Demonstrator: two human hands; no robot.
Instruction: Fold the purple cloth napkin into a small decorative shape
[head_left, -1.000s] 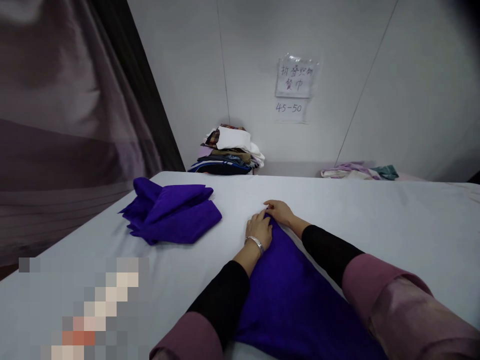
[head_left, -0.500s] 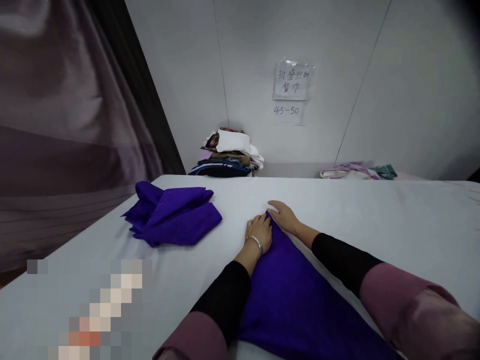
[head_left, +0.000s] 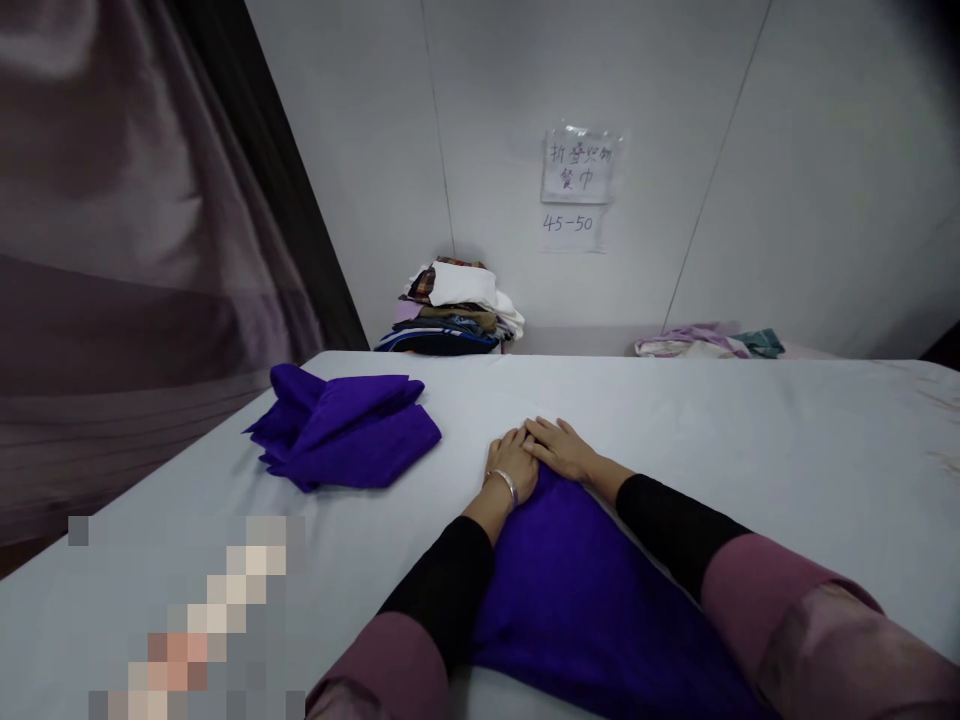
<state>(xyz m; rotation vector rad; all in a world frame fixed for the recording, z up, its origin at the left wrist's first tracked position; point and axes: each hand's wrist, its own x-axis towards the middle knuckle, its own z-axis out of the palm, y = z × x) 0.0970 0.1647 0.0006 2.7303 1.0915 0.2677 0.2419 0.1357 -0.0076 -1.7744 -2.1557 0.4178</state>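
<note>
A purple cloth napkin (head_left: 585, 590) lies folded to a point on the white table, its wide end running toward me. On the far tip rests my left hand (head_left: 514, 470), palm down, with a silver bangle at the wrist. My right hand (head_left: 562, 450) presses flat beside it, fingers stretched out and reaching over the left fingertips. Both hands cover the napkin's tip, so its edges there are hidden. To the left sits a second purple napkin (head_left: 352, 430), loosely bunched with upright folds and apart from my hands.
Beyond the far edge of the white table (head_left: 735, 430) is a stack of folded fabrics (head_left: 457, 310). More lilac and green cloths (head_left: 697, 340) lie farther right. Paper signs (head_left: 576, 175) hang on the wall, and a curtain (head_left: 135, 250) falls at the left.
My right hand has come down from beside the tip to lie flat across it, against my left hand. The left hand stays on the tip. The bunched napkin has not moved.
</note>
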